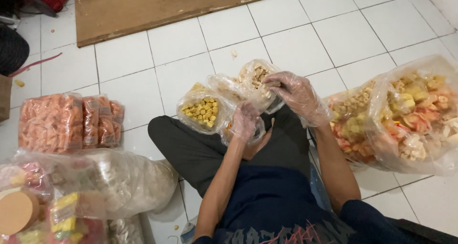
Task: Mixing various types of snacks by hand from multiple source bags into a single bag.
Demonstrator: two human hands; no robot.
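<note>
I sit cross-legged on a white tiled floor. Both hands wear thin clear plastic gloves. My right hand (298,95) reaches into the mouth of a clear bag of pale beige snack pieces (256,77), fingers pinched on the contents. My left hand (244,121) grips a small plastic bag (257,129) held over my knee. Just left of it lies an open bag of yellow cube-shaped crackers (202,111). Another crumpled clear bag (224,85) sits between these two.
Large bags of mixed coloured crackers (410,115) stand at my right. Packed orange snack bags (67,122) lie at the left, with a long clear sack (124,182) and more packets (62,220) near my left knee. A brown wooden board (157,5) lies at the top.
</note>
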